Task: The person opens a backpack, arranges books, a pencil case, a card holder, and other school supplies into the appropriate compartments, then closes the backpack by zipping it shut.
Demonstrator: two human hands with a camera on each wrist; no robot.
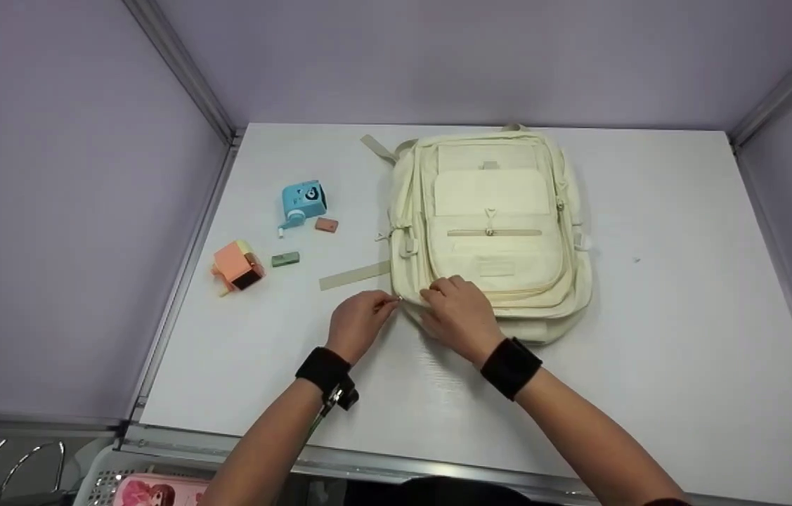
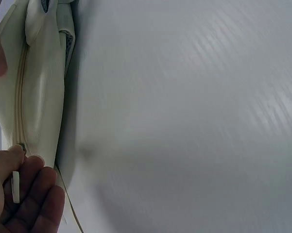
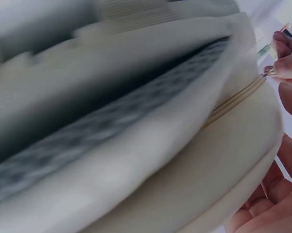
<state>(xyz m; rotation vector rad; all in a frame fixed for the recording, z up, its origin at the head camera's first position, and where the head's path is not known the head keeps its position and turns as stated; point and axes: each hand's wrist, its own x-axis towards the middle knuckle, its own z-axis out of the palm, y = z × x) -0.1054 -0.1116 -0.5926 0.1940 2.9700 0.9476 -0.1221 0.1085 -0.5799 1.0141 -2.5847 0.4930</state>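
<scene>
A cream backpack [image 1: 494, 260] lies on its back on the white table, front pockets facing up. At its lower left corner my left hand [image 1: 360, 325] pinches a zipper pull [image 2: 15, 187] between thumb and forefinger; the pull's pale tab hangs over the curled fingers. The zipper [image 2: 20, 97] runs along the bag's side, its teeth together behind the slider. My right hand [image 1: 462, 318] grips the bag's lower edge close by, its thumb and fingers on either side of the fabric in the right wrist view. A dark mesh-lined gap [image 3: 111, 111] shows in the bag there.
Left of the bag lie a blue toy-like box with a crank [image 1: 303, 200], an orange one [image 1: 237, 266], a brown block [image 1: 326, 225] and a green block [image 1: 285, 259]. A strap [image 1: 353, 275] sticks out leftward. Below the table edge sits a white basket [image 1: 104, 471].
</scene>
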